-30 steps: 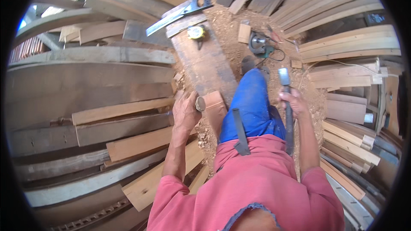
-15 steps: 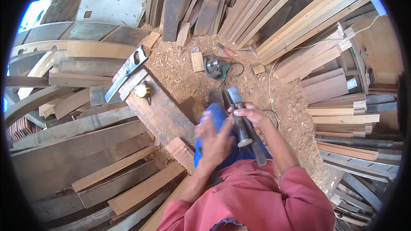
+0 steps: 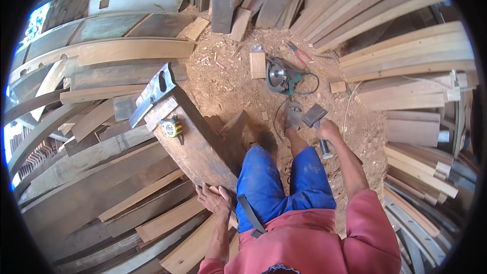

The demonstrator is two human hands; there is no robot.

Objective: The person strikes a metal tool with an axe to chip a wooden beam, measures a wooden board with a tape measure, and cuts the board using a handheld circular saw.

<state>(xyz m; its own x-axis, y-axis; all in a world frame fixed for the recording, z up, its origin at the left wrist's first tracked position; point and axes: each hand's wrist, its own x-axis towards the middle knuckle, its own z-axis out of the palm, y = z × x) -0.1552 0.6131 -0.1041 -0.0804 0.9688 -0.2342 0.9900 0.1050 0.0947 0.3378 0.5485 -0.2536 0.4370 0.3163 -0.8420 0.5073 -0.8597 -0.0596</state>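
At the desk (image 3: 195,152), my left grip (image 3: 214,202) touches a wooden block (image 3: 233,220), closure unclear, while my right grip (image 3: 329,130) clasps a hammer (image 3: 314,115).

The wooden bench (image 3: 195,152) is worn and scuffed, with a patchy finish; on it, the handsaw (image 3: 144,107) has a smooth, bright metal blade, and the tape measure (image 3: 171,127) a plastic-looking case. The circular saw (image 3: 277,74) shows shiny metal, the hand tool (image 3: 314,114) a dark, matt head. Shorts (image 3: 263,178) and shirt (image 3: 304,243) are matt cloth; the floor (image 3: 215,89) is rough with wood shavings.
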